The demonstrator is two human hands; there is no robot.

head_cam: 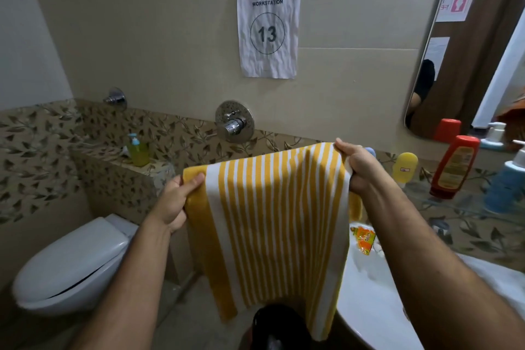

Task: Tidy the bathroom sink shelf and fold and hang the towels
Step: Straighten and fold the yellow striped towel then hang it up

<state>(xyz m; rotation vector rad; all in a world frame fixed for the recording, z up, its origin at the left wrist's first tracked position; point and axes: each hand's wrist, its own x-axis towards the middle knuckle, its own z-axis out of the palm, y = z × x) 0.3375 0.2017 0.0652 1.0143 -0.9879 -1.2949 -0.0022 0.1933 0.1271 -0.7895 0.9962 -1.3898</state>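
A yellow and white striped towel (272, 230) hangs in the air in front of me, spread flat with its stripes running down. My left hand (177, 199) pinches its upper left corner and my right hand (359, 166) grips its upper right corner, slightly higher. On the glass sink shelf (454, 204) at the right stand a red bottle (451, 167) upside down on its cap, a small yellow bottle (406, 165) and a blue pump bottle (508, 182). The towel's lower edge hangs by the white sink (366, 293).
A crumpled orange wrapper (365, 239) lies on the sink's back rim. A white toilet (71, 264) with its lid down is at the lower left. A green soap dispenser (137, 150) stands on the tiled ledge. A chrome wall valve (234, 122) and an oval mirror (468, 45) are on the wall.
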